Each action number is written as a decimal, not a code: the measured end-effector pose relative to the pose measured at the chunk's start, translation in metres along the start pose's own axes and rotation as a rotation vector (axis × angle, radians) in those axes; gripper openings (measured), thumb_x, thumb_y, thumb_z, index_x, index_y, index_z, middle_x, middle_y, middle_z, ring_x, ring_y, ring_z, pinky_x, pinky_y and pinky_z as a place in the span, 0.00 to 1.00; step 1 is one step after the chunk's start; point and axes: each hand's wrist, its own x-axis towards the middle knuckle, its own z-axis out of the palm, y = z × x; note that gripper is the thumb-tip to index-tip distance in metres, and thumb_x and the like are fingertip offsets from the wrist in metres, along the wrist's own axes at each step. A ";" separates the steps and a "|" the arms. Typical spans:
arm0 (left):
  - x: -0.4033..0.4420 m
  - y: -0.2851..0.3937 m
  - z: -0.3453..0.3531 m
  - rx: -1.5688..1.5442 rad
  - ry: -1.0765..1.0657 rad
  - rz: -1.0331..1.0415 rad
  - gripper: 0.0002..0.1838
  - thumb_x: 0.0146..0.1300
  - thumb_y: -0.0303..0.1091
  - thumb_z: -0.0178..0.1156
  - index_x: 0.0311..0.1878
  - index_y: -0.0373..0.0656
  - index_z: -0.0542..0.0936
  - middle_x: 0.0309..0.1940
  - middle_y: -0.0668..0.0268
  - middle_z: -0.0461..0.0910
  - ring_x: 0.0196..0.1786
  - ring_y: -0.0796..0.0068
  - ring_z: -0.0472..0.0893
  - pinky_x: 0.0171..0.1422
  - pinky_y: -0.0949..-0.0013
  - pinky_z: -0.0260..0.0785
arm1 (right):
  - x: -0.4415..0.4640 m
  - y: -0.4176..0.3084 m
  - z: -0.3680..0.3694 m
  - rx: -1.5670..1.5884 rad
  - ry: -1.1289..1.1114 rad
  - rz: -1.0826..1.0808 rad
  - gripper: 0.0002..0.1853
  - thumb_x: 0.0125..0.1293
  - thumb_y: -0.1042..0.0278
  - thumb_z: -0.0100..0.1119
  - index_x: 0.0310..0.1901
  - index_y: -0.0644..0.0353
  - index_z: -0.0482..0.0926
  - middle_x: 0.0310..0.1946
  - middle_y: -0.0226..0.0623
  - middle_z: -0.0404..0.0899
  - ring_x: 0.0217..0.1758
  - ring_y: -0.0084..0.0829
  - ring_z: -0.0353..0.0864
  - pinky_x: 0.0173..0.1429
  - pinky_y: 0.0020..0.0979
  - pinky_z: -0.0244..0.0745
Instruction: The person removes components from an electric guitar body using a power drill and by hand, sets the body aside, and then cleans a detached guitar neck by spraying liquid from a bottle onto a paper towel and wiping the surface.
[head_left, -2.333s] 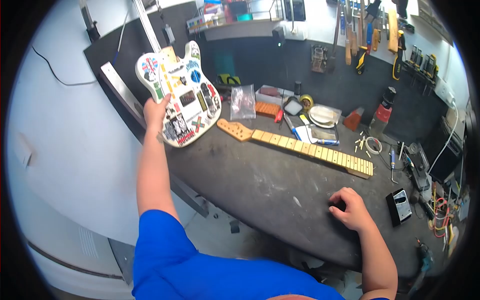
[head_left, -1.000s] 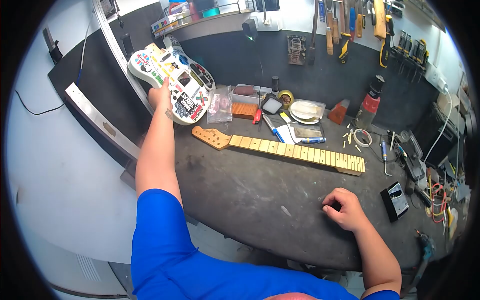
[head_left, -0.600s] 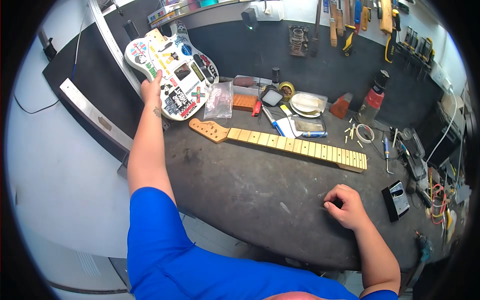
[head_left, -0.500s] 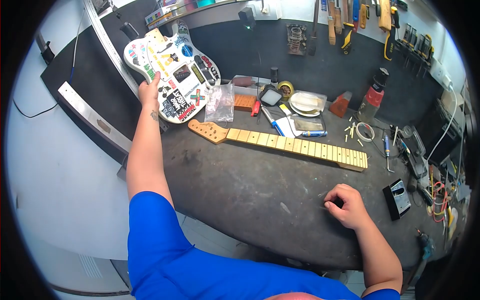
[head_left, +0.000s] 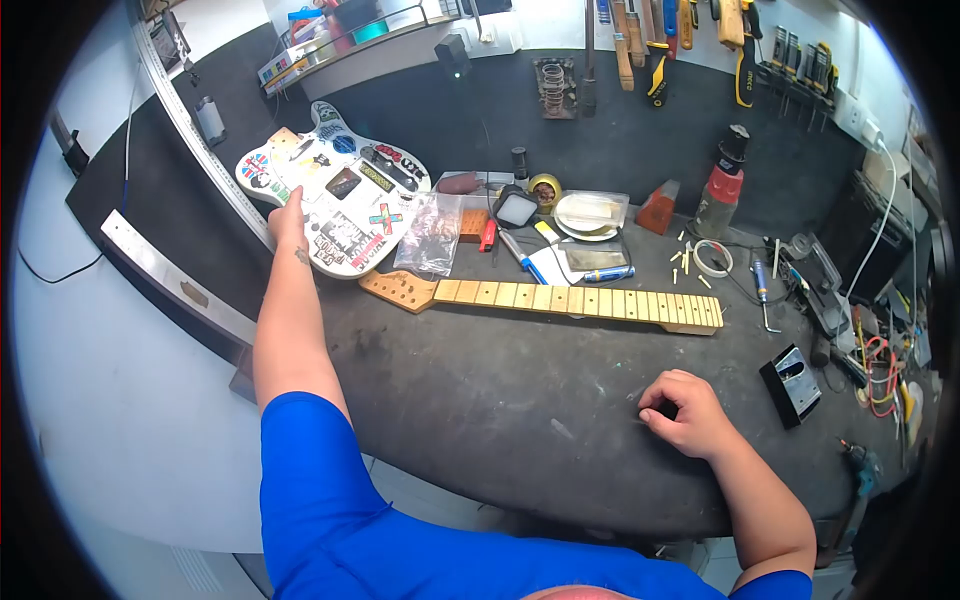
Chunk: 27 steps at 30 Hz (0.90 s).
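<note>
My left hand grips the near left edge of a white electric guitar body covered in stickers, at the back left of the bench. The body leans back, its lower end beside a clear plastic bag. In front of it lies a detached guitar neck with a pale fretted fingerboard, its headstock pointing left. My right hand rests on the dark bench top with fingers curled in a loose fist. I see nothing in it, only shadow inside the curl.
Behind the neck lie a blue pen, a red-handled tool, a tape roll and a round white dish. To the right are a red bottle, a black-and-silver block and tangled cables. Hand tools hang on the wall.
The guitar body has tipped back and come lower with my left hand. The whole view has shifted slightly. My right hand keeps its curled pose on the bench.
</note>
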 end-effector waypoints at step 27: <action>-0.311 -0.018 0.045 0.901 -1.063 0.939 0.30 0.65 0.40 0.75 0.67 0.39 0.80 0.60 0.53 0.83 0.66 0.47 0.78 0.70 0.50 0.70 | -0.010 0.006 -0.003 0.051 -0.036 -0.030 0.07 0.67 0.66 0.70 0.43 0.58 0.84 0.40 0.38 0.85 0.46 0.42 0.84 0.53 0.42 0.80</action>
